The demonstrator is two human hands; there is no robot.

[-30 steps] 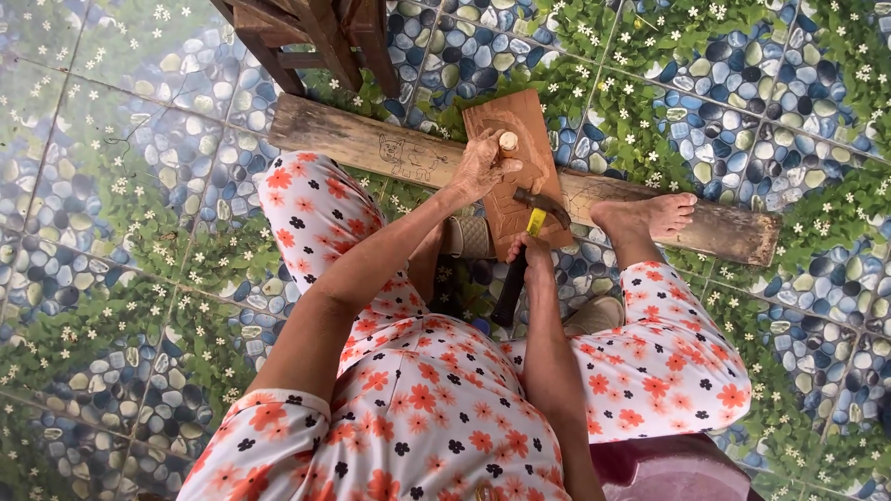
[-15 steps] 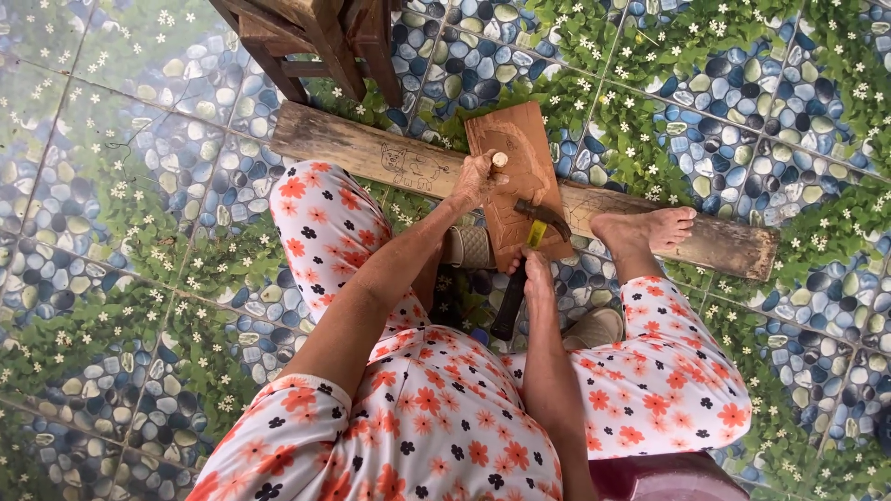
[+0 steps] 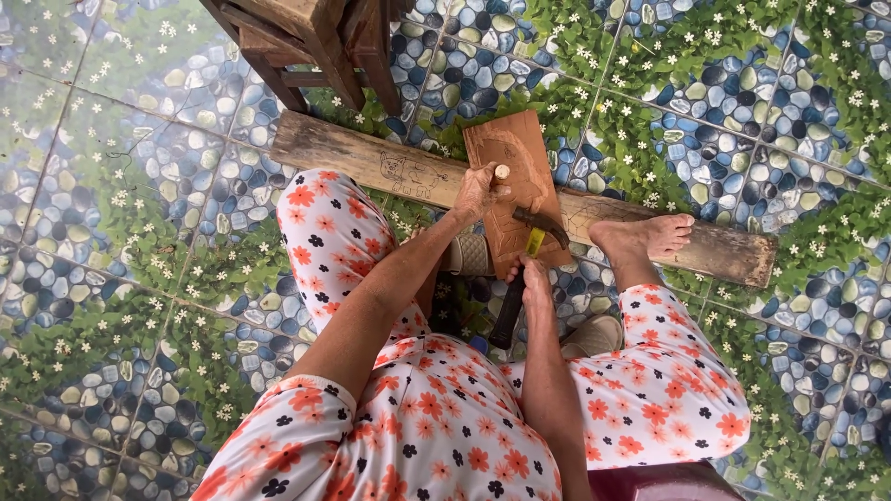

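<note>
- The floor of glossy tiles (image 3: 139, 186), printed with blue pebbles, green leaves and small white flowers, fills the view.
- A long weathered grey-brown wooden plank (image 3: 371, 158) lies across the tiles, with a small animal drawing on its face; a bare foot (image 3: 640, 237) rests on its right part.
- The legs of a dark brown wooden stool (image 3: 316, 46) stand just behind the plank.
- A reddish-brown rectangular wooden carving board (image 3: 515, 190), with curved lines cut into it, lies tilted over the plank, between the knees.
- The left hand (image 3: 478, 190) is clenched around a wooden-handled chisel (image 3: 501, 173), held upright on the board with its round butt showing.
- The right hand (image 3: 534, 278) grasps a black-handled hammer with a yellow neck and dark steel head (image 3: 531, 232); the head is above the board, just beside the chisel.
- A woven tan sandal (image 3: 473, 255) lies below the board.
</note>
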